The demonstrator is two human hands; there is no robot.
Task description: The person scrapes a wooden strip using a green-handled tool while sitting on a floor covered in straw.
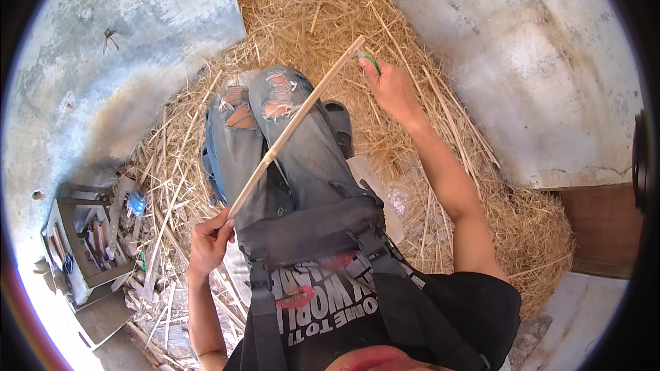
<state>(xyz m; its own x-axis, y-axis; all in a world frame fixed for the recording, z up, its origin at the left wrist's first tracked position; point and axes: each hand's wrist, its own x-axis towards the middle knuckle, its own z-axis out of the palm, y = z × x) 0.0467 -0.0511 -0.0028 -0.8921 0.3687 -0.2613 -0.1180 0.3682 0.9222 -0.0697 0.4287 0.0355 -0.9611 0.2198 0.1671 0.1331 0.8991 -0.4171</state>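
Note:
A long, pale bamboo stick (295,121) slants across my thighs, rising from lower left to upper right. Its lower end is pinched in the fingers of my left hand (210,242), beside my left hip. Near the stick's far end, my right hand (394,89) is closed on a small green-handled tool (370,63). The tool's tip lies against or very close to the stick; its exact shape is too small to tell. Under the stick are my legs in torn grey jeans (278,117).
Loose straw (330,7) is heaped ahead and to the right. Split sticks and scraps litter the floor on the left, beside a wooden box (89,247) of odds and ends and a blue plastic scrap (137,203). Worn plaster walls (536,62) close in on both sides.

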